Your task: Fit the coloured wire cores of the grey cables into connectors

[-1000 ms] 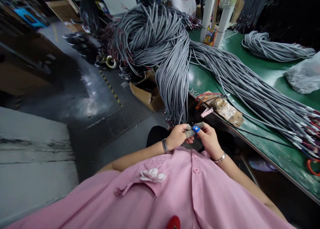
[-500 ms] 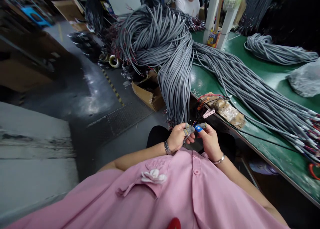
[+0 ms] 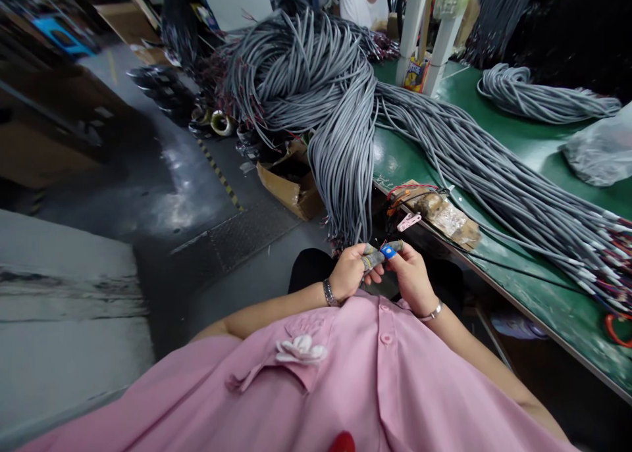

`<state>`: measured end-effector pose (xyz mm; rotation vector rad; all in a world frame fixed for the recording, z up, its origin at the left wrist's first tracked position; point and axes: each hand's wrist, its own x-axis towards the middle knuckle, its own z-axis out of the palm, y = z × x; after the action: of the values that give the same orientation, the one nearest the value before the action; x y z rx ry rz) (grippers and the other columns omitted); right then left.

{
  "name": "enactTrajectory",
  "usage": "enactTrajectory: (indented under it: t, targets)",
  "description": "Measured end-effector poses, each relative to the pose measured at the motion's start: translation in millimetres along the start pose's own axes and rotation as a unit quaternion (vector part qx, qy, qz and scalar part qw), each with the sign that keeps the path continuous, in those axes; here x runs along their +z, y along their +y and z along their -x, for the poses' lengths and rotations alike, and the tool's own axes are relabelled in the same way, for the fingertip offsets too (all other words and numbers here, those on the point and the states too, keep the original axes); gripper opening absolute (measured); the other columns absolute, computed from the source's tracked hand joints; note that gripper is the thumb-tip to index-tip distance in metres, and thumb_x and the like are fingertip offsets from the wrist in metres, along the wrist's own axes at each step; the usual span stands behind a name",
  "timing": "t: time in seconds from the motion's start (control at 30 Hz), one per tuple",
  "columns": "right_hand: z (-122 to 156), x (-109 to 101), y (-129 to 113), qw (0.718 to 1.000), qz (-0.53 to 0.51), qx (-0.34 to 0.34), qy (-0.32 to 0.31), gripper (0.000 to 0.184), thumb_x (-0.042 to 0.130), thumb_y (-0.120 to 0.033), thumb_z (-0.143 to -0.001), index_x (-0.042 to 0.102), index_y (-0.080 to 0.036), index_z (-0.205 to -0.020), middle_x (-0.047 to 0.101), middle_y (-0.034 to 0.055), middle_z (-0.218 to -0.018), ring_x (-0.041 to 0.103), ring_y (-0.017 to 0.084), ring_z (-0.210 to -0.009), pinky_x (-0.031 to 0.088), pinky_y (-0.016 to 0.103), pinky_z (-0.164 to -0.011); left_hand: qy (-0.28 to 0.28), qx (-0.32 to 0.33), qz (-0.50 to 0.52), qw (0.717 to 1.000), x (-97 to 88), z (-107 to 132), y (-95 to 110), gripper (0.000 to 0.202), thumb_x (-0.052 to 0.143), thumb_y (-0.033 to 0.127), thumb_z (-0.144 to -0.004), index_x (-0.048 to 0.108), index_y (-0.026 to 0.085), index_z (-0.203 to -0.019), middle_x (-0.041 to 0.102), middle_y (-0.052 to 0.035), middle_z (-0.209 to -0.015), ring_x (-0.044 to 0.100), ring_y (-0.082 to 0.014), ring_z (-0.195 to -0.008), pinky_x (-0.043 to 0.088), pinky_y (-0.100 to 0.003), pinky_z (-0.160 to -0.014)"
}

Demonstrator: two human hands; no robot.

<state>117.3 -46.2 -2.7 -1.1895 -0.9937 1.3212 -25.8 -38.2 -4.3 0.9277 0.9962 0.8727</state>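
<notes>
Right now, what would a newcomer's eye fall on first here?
The huge heap of gray cables at the left end of the green workbench, strands hanging down. Next, the bright blue thumb wrap on the right hand, close to the left hand, in front of the pink shirt.

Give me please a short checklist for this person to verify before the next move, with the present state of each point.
1. Left hand pinched at the thin wires: ok, covered fingertips closed together.
2. Right hand meeting the left: ok, fingertips beside it, blue wrap on the thumb.
3. Wire tips apart and undamaged: cannot tell, too small and partly covered by fingers.
4. Pink clip away from the hands: ok, it sits at the table edge, touching neither.
5. Long grey cables all lying on the table: not ok, many hang off its near left end.
</notes>
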Motion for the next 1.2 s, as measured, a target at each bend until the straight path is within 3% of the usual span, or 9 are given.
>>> enactTrajectory:
  t: [0.3,0.5,0.63,0.77,0.9,1.2]
  targets:
    - [2,3,2,0.999,-0.052,0.010,-0.001,0.021,0.070,-0.040,-0.077,0.064,-0.020,-0.079,0.058,-0.0027,-0.067,0.046,0.009,-0.057,0.038,0.024,-0.056,0.021,0.005,0.015,1.000,0.8,-1,5,0.026,0.067,0.037,-0.074,0.057,0.014,-0.072,0.062,-0.0010,-0.058,0.056,-0.0097,-0.041,0.030,-0.018,-0.035]
    - [-8,-17,11,0.985,-0.161,0.046,0.049,0.032,0.064,-0.051,-0.080,0.068,-0.020,-0.086,0.061,-0.0004,-0.074,0.048,0.009,-0.057,0.044,0.024,-0.055,0.025,0.019,0.029,0.999,-9.8,-5,11,0.024,0.069,0.034,-0.072,0.058,0.013,-0.073,0.062,-0.0009,-0.055,0.054,-0.0088,-0.038,0.024,-0.017,-0.034]
    - [-22,-38,17,0.976,-0.195,0.068,0.067,0.039,0.062,-0.056,-0.080,0.069,-0.019,-0.087,0.062,0.0001,-0.074,0.050,0.008,-0.055,0.046,0.022,-0.052,-0.012,0.005,0.036,0.999,-12.7,-11,17,0.021,0.069,0.031,-0.071,0.059,0.012,-0.070,0.061,-0.0015,-0.052,0.052,-0.0082,-0.035,0.022,-0.017,-0.033]
    - [-41,-51,17,0.971,-0.216,0.094,0.043,0.044,0.059,-0.062,-0.079,0.068,-0.019,-0.086,0.067,0.0018,-0.078,0.055,0.009,-0.056,0.049,0.022,-0.052,-0.095,-0.077,0.050,0.991,-9.6,-23,26,0.021,0.069,0.030,-0.070,0.062,0.011,-0.071,0.059,-0.0022,-0.050,0.048,-0.0078,-0.032,0.023,-0.016,-0.031]
    - [-59,-51,10,0.966,-0.235,0.107,0.001,0.045,0.060,-0.064,-0.078,0.066,-0.020,-0.088,0.069,0.0025,-0.082,0.058,0.010,-0.059,0.051,0.022,-0.053,-0.156,-0.126,0.077,0.977,-4.9,-40,30,0.015,0.067,0.025,-0.066,0.062,0.011,-0.069,0.057,-0.0032,-0.046,0.045,-0.0087,-0.031,0.025,-0.016,-0.030]
    - [-70,-43,9,0.970,-0.235,0.046,-0.038,0.047,0.061,-0.065,-0.077,0.066,-0.019,-0.085,0.065,0.0015,-0.074,0.054,0.010,-0.059,0.050,0.022,-0.056,-0.208,-0.158,0.108,0.959,-8.7,-78,32,0.009,0.061,0.017,-0.065,0.062,0.009,-0.068,0.058,-0.0055,-0.050,0.040,-0.0059,-0.032,0.023,-0.014,-0.030]
